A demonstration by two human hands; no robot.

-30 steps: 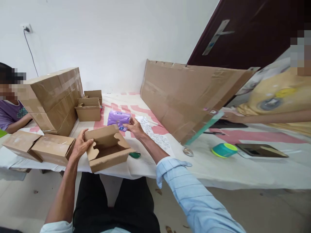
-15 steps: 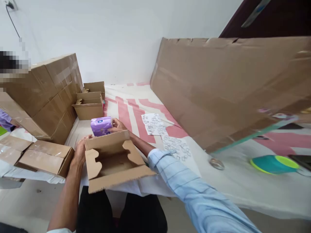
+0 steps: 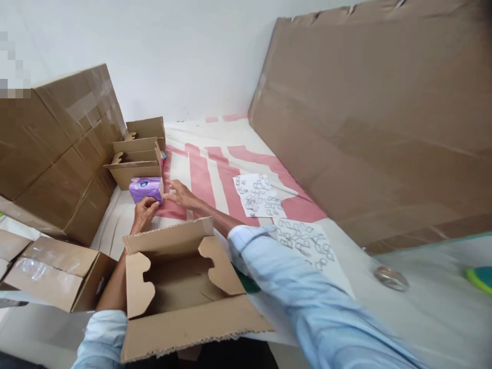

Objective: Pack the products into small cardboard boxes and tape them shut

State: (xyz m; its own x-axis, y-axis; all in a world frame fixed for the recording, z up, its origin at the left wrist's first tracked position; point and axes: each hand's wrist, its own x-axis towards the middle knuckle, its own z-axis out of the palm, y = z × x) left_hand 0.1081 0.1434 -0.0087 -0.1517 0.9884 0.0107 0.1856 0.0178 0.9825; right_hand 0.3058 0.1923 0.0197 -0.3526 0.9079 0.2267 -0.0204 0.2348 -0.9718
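A purple plastic-wrapped packet [image 3: 145,189] with a small blue mark lies on the cloth-covered table, close in front of a small cardboard box [image 3: 132,171]. My left hand [image 3: 144,214] has its fingertips closed on the packet's near lower edge. At the packet's right end is my right hand [image 3: 181,196], its fingers apart and holding nothing. Both forearms pass around an open cardboard box [image 3: 180,328] at the table's near edge. Its flaps stand out and its bare bottom shows.
Stacked taped cartons [image 3: 73,154] rise on the left, with smaller closed boxes [image 3: 54,266] nearer. Sheets of paper with drawn squares [image 3: 257,195] lie right of centre. A large cardboard panel [image 3: 365,118] leans at right, and a tape roll [image 3: 391,278] lies below it.
My left hand has gone from beside the open box to the packet. The packet now sits nearer the small box, and my right hand's fingers have spread. The camera view has shifted.
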